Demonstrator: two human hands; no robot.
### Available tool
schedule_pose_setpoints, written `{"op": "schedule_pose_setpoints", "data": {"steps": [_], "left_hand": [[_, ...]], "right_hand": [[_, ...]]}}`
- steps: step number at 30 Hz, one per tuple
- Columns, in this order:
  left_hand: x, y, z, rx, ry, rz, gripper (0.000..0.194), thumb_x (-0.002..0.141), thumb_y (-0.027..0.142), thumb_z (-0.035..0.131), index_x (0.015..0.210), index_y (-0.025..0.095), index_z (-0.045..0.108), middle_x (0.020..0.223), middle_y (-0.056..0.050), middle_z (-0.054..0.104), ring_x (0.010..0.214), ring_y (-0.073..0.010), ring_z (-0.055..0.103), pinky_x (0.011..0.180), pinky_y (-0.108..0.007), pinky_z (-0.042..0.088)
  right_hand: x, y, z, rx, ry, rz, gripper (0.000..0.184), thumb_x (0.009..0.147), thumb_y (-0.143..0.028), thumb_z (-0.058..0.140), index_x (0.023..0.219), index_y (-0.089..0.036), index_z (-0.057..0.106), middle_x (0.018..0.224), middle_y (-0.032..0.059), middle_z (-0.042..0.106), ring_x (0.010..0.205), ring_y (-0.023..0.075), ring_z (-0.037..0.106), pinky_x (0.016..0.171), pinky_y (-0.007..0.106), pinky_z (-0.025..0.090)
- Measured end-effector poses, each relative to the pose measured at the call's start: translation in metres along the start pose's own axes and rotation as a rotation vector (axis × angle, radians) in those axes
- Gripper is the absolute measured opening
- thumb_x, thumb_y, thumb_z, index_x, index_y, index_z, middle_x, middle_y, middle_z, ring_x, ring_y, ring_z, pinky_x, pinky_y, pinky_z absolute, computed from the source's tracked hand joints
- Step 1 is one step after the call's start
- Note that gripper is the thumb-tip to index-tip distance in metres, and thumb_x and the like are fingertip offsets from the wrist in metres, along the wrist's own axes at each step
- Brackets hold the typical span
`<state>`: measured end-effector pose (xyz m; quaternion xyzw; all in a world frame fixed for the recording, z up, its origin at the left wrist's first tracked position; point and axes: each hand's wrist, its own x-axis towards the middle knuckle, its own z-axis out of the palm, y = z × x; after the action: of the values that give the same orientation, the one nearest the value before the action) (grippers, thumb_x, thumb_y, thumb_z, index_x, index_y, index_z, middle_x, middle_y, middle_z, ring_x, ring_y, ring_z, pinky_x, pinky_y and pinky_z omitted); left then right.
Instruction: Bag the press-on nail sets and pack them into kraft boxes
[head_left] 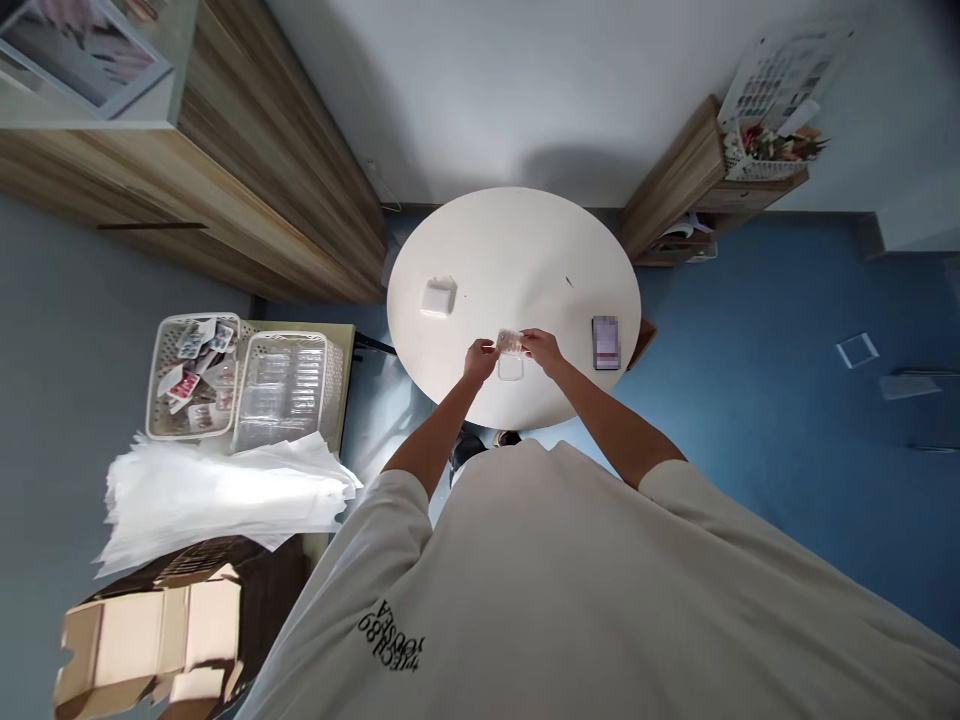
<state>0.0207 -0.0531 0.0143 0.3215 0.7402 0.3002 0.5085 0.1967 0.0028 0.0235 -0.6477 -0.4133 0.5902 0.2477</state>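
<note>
Both hands (511, 352) apparently palms down.

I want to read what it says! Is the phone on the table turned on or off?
The phone looks on: its screen glows pale purple. The words are too blurry to read.

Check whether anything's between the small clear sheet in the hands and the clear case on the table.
Nothing visible is. The left hand and right hand hold the small clear sheet by the far edge of the clear case. The phone lies off right, the white block off left.
</note>
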Motion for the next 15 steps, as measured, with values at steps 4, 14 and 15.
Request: {"op": "schedule_pose_setpoints", "data": {"steps": [4,14,15], "left_hand": [[-0.001,-0.023,0.007,0.04,-0.031,-0.097,0.045,0.079,0.015,0.069,0.124,0.02,0.064,0.129,-0.015,0.075,0.105,-0.0218,0.073,0.076,-0.03,0.056],[0.004,-0.056,0.014,0.016,-0.121,-0.177,0.05,0.077,0.015,0.072,0.126,0.019,0.064,0.133,-0.018,0.074,0.104,-0.0225,0.073,0.079,-0.03,0.057],[0.004,-0.056,0.014,0.01,-0.127,-0.181,0.049,0.077,0.015,0.072,0.126,0.019,0.065,0.133,-0.018,0.074,0.103,-0.0222,0.073,0.079,-0.03,0.056]], "right_hand": [[0.001,0.028,-0.012,-0.175,0.02,-0.018,0.014,0.081,-0.023,0.069,0.092,-0.02,0.078,0.084,0.0018,0.077,0.079,0.0187,0.073,0.082,0.033,0.061],[0.012,0.074,0.002,-0.438,-0.002,-0.03,0.023,0.081,-0.02,0.063,0.095,-0.021,0.082,0.098,0.0048,0.081,0.094,0.0221,0.075,0.091,0.033,0.058],[0.013,0.075,0.005,-0.448,-0.006,-0.03,0.023,0.082,-0.019,0.063,0.094,-0.021,0.082,0.099,0.0049,0.082,0.095,0.0223,0.075,0.091,0.033,0.058]]}}
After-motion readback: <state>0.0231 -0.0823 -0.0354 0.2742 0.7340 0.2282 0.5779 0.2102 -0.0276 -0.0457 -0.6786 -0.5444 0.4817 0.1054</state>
